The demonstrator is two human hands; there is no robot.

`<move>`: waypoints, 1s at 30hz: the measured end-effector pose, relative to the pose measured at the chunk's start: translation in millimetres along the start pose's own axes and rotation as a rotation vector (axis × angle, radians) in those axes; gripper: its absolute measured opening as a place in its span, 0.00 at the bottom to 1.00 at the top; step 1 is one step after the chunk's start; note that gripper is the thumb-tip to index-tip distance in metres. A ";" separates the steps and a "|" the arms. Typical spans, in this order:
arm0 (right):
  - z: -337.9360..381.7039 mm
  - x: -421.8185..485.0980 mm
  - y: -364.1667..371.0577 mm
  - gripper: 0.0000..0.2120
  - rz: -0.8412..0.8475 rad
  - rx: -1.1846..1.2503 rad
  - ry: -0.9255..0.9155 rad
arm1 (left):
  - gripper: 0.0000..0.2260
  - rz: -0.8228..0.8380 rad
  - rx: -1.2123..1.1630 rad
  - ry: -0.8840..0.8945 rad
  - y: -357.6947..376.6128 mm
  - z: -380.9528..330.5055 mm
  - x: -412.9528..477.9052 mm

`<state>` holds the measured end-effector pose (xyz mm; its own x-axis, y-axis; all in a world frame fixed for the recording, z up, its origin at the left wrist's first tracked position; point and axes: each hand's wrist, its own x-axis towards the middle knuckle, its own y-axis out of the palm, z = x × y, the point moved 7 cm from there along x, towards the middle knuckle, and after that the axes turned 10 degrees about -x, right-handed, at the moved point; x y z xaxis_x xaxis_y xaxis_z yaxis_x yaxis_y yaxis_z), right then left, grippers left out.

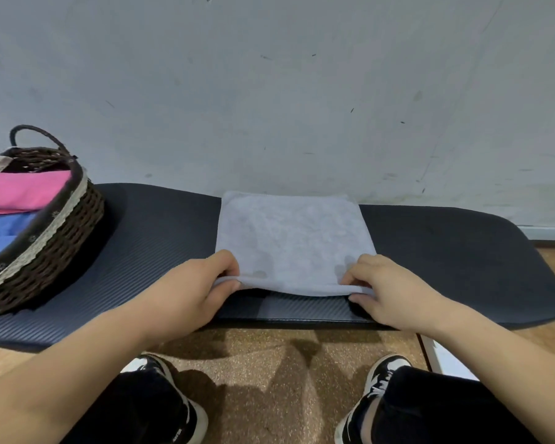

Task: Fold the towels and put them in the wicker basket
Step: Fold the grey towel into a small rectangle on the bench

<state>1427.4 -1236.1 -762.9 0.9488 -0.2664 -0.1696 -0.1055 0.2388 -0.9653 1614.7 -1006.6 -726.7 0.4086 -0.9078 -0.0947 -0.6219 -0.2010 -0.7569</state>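
Dark mat by a scuffed wall | grey towel lies mid-mat | left hand and right hand each pinch a near corner | tip – lift evenly, match far edge | wicker basket waits left, well apart

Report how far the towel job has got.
Done: a pink towel and a blue towel lie folded in the wicker basket. In hand: the grey towel lies on the black mat, and the left hand and right hand pinch its near corners, with the near edge lifted. Left: finish folding the grey towel and put it in the basket. No other loose towels are in view.
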 end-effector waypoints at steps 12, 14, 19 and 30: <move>-17.3 -35.3 -27.5 0.07 0.473 0.359 0.105 | 0.05 0.286 -0.094 -0.212 3.2 14.4 -7.3; -23.6 -33.5 -30.2 0.06 0.480 0.431 0.130 | 0.05 0.301 -0.175 -0.220 0.8 8.8 -5.6; -53.8 -1.6 -40.0 0.04 0.147 0.588 0.278 | 0.05 0.076 -0.210 -0.240 -19.5 12.9 21.0; -71.7 79.7 -38.0 0.06 -0.210 0.413 0.478 | 0.04 -0.254 -0.003 -0.256 -33.6 53.4 95.5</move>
<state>1485.6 -1333.3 -753.9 0.6905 -0.7081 -0.1474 0.2802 0.4497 -0.8481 1710.2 -1066.9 -744.9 0.7043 -0.7070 -0.0633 -0.4807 -0.4094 -0.7755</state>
